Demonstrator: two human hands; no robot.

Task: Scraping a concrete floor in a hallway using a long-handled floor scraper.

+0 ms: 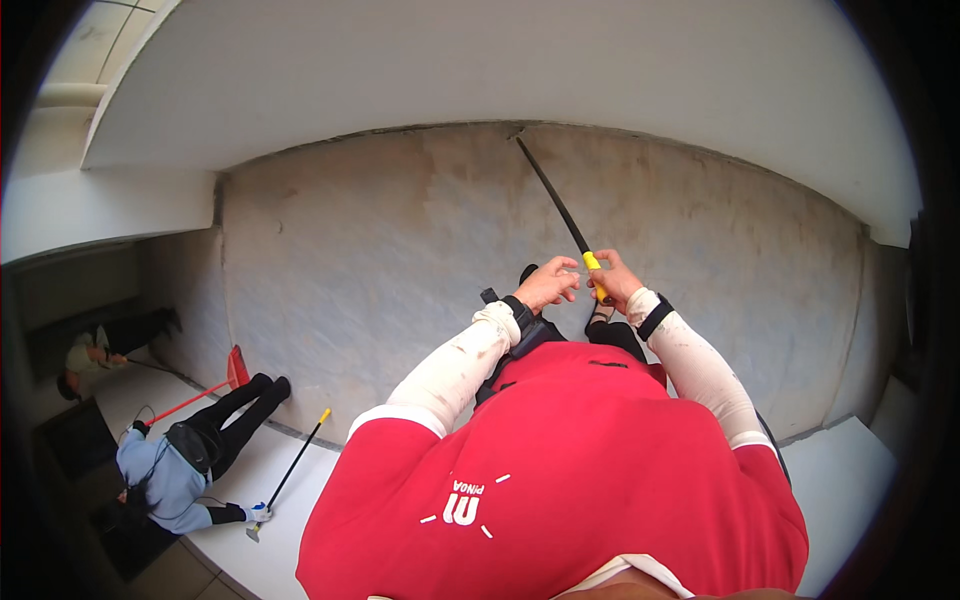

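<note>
My right hand (616, 281) is closed around the yellow grip of a long black pole (556, 196). The pole slants away from me, and its far end is at the floor near the base of the white wall. Just left of the grip is my left hand (552, 284), its fingers apart and curled, with nothing seen in it. I cannot tell whether its fingertips touch the grip. What is fitted at the pole's far end is too small to tell.
White walls (480, 67) bound the stained grey floor (375, 247). At lower left a person in light blue (161, 469) holds a red long-handled dustpan (238, 367) and a black-handled scraper (294, 466). Another person (94, 352) with a pole is farther back.
</note>
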